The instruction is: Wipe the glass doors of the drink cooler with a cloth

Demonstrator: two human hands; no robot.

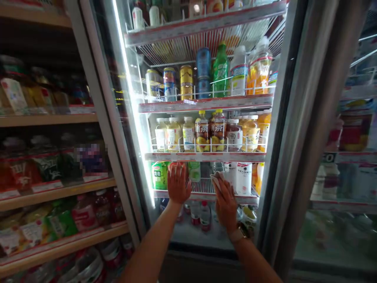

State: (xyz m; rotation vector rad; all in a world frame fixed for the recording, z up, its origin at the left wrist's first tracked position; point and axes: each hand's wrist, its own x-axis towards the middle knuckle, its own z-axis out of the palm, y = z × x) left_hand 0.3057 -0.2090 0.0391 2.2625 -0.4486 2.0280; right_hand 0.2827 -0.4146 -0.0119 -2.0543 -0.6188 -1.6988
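Note:
My left hand (178, 183) reaches into the open drinks fridge at the third wire shelf (203, 188), fingers stretched upward and slightly apart, laid flat between a green-labelled bottle (159, 175) and a pale green bottle (194, 171). What lies behind its palm is hidden. My right hand (225, 202), with a watch (241, 232) on its wrist, holds a small pale cloth (216, 177) against the same shelf, just left of two white bottles (244, 177).
The fridge's glass door (118, 118) stands open on the left, and a closed glass door (338, 157) is on the right. Above are tea bottles (210, 131) and cans (186, 81). Small bottles (204, 215) stand on the bottom. Wooden snack shelves (55, 192) fill the far left.

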